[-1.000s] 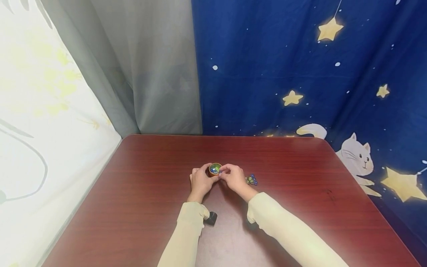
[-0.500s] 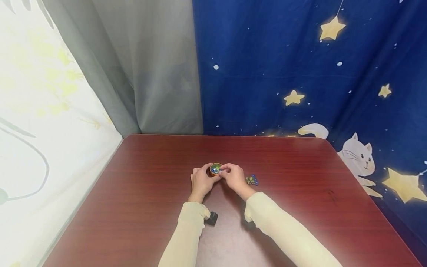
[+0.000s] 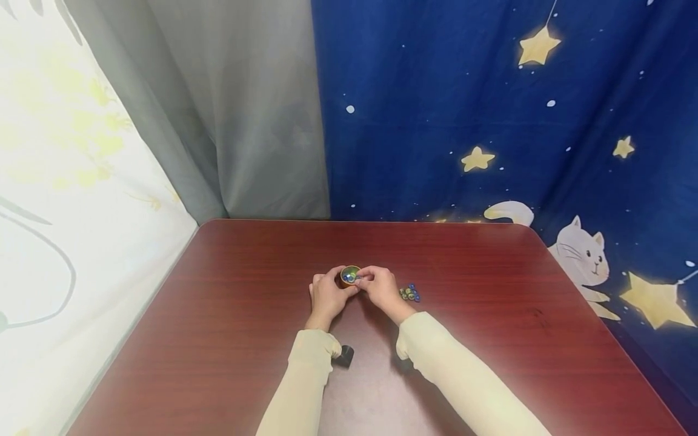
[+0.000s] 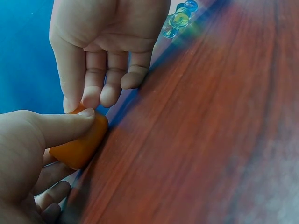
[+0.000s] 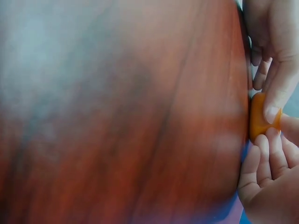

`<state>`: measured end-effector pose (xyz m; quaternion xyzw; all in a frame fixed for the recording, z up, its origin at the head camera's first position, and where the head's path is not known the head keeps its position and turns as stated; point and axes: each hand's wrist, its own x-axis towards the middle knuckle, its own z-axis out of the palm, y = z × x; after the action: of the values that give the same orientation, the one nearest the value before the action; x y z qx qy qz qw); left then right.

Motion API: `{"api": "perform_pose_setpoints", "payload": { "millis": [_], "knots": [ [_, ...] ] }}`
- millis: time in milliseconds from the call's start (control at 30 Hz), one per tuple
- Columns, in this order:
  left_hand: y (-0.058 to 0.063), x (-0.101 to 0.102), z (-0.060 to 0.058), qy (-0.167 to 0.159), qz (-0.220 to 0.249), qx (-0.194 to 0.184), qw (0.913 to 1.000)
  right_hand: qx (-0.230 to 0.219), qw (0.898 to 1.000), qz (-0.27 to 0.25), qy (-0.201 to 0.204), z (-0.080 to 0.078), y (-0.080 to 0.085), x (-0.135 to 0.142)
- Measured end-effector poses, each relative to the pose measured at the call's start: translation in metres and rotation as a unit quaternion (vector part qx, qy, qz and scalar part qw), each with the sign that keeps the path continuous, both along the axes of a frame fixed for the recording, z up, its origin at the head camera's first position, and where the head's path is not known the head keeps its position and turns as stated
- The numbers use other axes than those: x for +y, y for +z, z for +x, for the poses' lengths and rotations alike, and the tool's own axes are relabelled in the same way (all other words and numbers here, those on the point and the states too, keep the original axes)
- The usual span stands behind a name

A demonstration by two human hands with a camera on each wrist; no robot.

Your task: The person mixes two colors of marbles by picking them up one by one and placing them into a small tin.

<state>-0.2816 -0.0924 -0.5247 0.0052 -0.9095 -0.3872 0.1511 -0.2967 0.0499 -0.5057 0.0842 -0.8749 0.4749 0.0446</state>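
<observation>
A small orange cup (image 4: 86, 147) stands on the table, tipped a little in the left wrist view. My left hand (image 3: 328, 298) grips its side, thumb across the near wall and fingers behind. Inside the cup, blue and green glass marbles (image 3: 350, 278) show in the head view. My right hand (image 3: 382, 287) is at the cup's right rim, thumb and forefinger pinching a small bluish marble there; the wrist views hide it behind the cup and thumbs. Its other fingers are loosely bent. To the right of that hand lies a cluster of several blue and yellow-green marbles (image 3: 410, 293).
The reddish-brown wooden table (image 3: 491, 339) reaches well out on both sides. A black object (image 3: 345, 356) shows beside the left sleeve cuff. Behind the table hang a grey curtain (image 3: 272, 121) and a blue starry curtain (image 3: 414, 121).
The right fingertips have shifted slightly left over the cup's rim. The left hand keeps its grip on the cup, and the loose marbles lie as before.
</observation>
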Motion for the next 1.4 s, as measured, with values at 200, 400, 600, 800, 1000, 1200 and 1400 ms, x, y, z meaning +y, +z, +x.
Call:
{"api": "perform_pose_setpoints", "payload": {
  "millis": [200, 400, 600, 800, 1000, 1200, 1400],
  "knots": [
    [-0.0015, -0.002, -0.0017, 0.002, 0.001, -0.004, 1.0, -0.009, 1.0, 0.004, 0.0, -0.0014, 0.0022, -0.0021],
    [-0.0016, -0.0036, -0.0027, 0.003, 0.002, -0.008, 1.0, -0.023, 1.0, -0.011, 0.0, -0.0019, 0.0019, -0.0036],
    [0.0003, -0.0047, -0.0033, 0.008, -0.003, -0.01, 0.9999, -0.03, 0.999, -0.029, -0.003, -0.0033, 0.0012, -0.0055],
    [0.0014, -0.0057, -0.0045, 0.009, -0.004, -0.017, 0.9998, -0.027, 0.999, -0.025, -0.008, -0.0041, 0.0005, -0.0068],
    [-0.0002, -0.0054, -0.0055, 0.006, -0.004, -0.015, 0.9999, -0.021, 0.999, -0.022, -0.01, -0.0042, -0.0015, -0.0063],
    [-0.0042, -0.0041, -0.0048, 0.001, -0.004, -0.002, 1.0, -0.013, 1.0, -0.025, -0.003, -0.0019, -0.003, -0.004],
    [-0.0041, -0.0016, -0.0055, -0.002, -0.004, 0.001, 1.0, 0.003, 1.0, -0.018, 0.004, -0.0003, -0.0025, 0.0005]
  ]
}}
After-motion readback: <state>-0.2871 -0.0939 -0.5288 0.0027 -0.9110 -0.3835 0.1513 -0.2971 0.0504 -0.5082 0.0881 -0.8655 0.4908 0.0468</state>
